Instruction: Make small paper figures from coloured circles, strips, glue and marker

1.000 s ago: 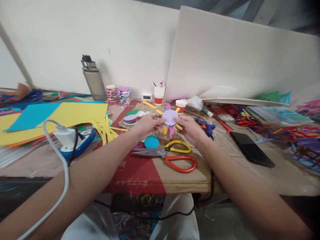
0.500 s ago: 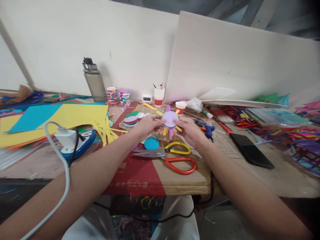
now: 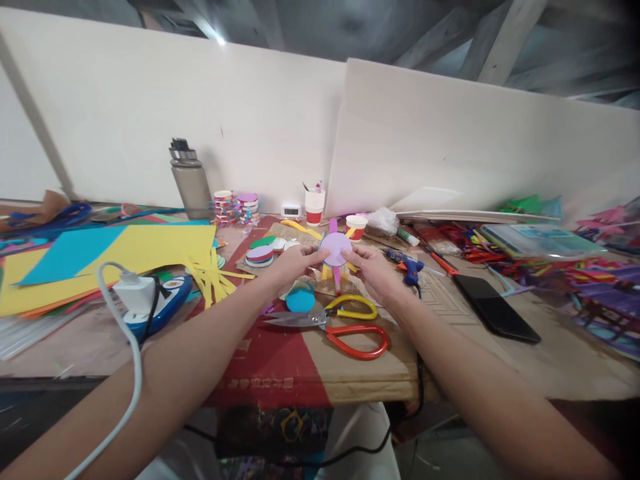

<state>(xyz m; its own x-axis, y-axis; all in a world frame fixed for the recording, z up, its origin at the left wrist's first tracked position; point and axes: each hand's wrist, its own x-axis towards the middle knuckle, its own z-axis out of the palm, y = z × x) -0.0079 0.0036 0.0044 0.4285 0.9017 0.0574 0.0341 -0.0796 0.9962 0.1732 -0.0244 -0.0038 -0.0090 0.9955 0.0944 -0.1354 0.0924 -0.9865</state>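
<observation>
Purple disc (image 3: 336,249) — left grip (image 3: 297,263), right grip (image 3: 373,268) pinch it.

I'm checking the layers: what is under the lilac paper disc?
Purple and yellow paper strips poke out from under the lilac disc; what its middle covers is hidden.

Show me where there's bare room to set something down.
Bare tabletop lies on the near side of the black smartphone, and bare cardboard between the scissors and its near edge. Paper circles and a glue gun crowd the left hand and right hand, which hold the purple paper disc.
</observation>
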